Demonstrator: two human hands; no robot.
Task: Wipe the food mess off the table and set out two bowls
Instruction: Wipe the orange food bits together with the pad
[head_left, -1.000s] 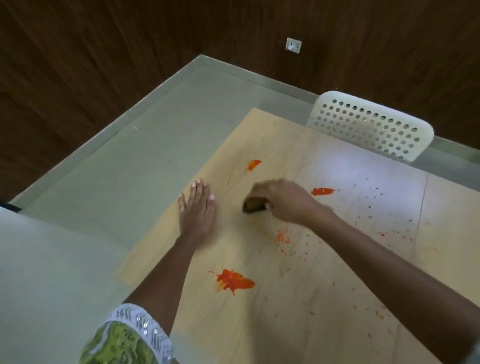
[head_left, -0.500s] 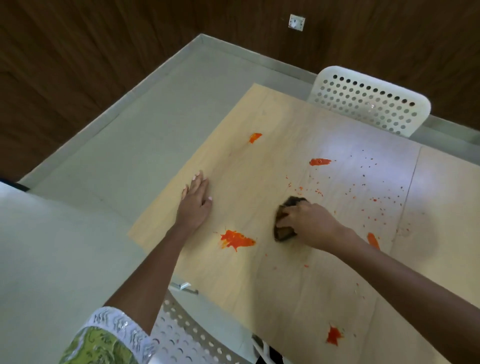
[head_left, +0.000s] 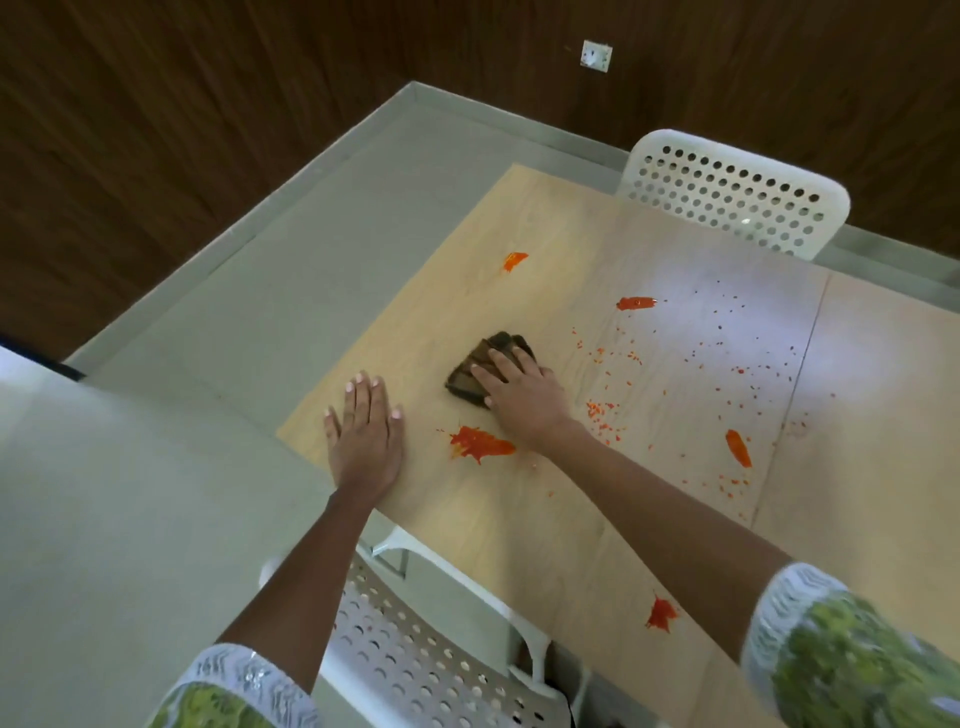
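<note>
Cloth: you have a dark brown folded cloth (head_left: 485, 371) under your right hand (head_left: 519, 395), lying on the pale wooden table (head_left: 597, 545) a little beyond the biggest red splat (head_left: 480, 445).
Right-hand grip: your fingers lie spread and fairly straight across the top of the cloth, pressing it down rather than pinching it; the thumb is at its near edge.
Left-hand grip: your left hand (head_left: 365, 436) holds nothing; it rests flat, fingers straight, near the table's edge, bracing you.
How the cloth will handle: it looks soft, light and limp, so it will likely bunch or unfold if you drag it by a corner. Keep your palm over the middle of the fold and press evenly.
Mess: wet-looking red smears sit well apart, one toward the far corner (head_left: 514, 260), one farther out (head_left: 635, 302), one to your right (head_left: 738, 448), one by the near edge (head_left: 661, 614), with orange crumbs (head_left: 602, 410) scattered between. The smears will probably spread, so gather inward.
Bowls: none in view; that step is not yet begun.
Chairs: a white perforated chair (head_left: 737, 197) stands at the far side, another (head_left: 415, 654) below you.
</note>
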